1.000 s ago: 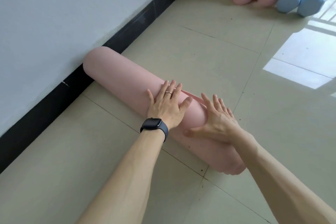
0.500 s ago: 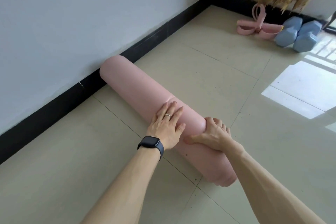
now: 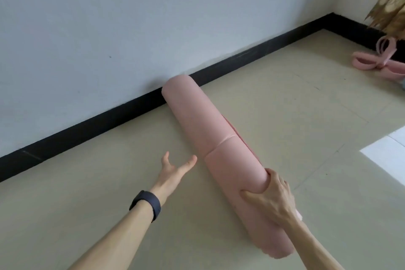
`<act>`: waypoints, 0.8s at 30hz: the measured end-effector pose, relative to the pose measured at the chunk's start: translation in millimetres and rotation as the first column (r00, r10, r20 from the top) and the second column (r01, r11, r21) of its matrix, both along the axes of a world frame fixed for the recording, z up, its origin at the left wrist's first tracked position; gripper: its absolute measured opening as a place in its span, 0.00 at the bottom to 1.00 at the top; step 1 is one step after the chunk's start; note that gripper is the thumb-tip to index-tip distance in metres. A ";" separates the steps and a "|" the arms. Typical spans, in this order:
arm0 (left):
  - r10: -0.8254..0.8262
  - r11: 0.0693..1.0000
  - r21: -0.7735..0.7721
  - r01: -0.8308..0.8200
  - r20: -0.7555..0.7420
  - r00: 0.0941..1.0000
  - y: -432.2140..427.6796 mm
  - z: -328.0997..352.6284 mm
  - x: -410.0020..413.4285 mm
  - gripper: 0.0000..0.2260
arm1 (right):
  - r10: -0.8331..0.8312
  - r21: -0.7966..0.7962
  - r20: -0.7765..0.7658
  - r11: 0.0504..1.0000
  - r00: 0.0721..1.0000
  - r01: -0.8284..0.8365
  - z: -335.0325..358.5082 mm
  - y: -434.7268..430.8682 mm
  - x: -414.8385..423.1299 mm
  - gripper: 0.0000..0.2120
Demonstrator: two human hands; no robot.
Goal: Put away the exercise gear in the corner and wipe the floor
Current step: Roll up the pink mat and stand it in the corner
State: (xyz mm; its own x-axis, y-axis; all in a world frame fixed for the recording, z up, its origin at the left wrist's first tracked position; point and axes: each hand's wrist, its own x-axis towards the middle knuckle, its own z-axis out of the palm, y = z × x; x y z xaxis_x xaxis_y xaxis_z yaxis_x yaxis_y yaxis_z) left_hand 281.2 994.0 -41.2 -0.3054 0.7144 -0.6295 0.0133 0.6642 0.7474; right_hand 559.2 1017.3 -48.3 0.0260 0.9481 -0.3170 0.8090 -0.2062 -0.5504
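Observation:
A rolled pink exercise mat [image 3: 210, 138] lies on the tiled floor, its far end against the black skirting board and its near end close to me. My right hand [image 3: 270, 197] grips the roll from above near its near end, fingers pressed into the foam. To the left of the roll, my left hand [image 3: 175, 170] hovers with fingers spread and holds nothing; a dark watch sits on its wrist. A pink looped resistance band [image 3: 377, 61] lies on the floor at the far right near the corner.
A white wall with a black skirting board [image 3: 109, 120] runs along the left and meets another wall at the far right corner. A patterned curtain [image 3: 390, 11] hangs at the upper right. A bright sunlit patch [image 3: 385, 155] marks the floor at the right.
My left hand has come off the mat and now hovers beside it. My right hand has shifted toward the roll's near end. The view has tilted up and left.

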 end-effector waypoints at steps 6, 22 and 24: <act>0.439 0.870 0.121 -0.478 0.249 0.863 -50.4 26.7 -72.4 0.56 | 0.279 -0.078 -0.239 0.949 0.930 -0.305 -0.8 -60.0 -89.0 0.46; 0.473 0.792 0.501 -0.350 -0.141 0.870 -151.0 101.3 -193.1 0.50 | 0.332 -0.185 -0.789 0.675 0.518 -0.714 60.1 -48.4 -323.3 0.40; 0.469 0.778 0.535 -0.329 -0.147 0.871 -161.9 118.6 -208.6 0.51 | 0.287 -0.174 -0.838 0.666 0.464 -0.725 79.7 -49.5 -344.7 0.38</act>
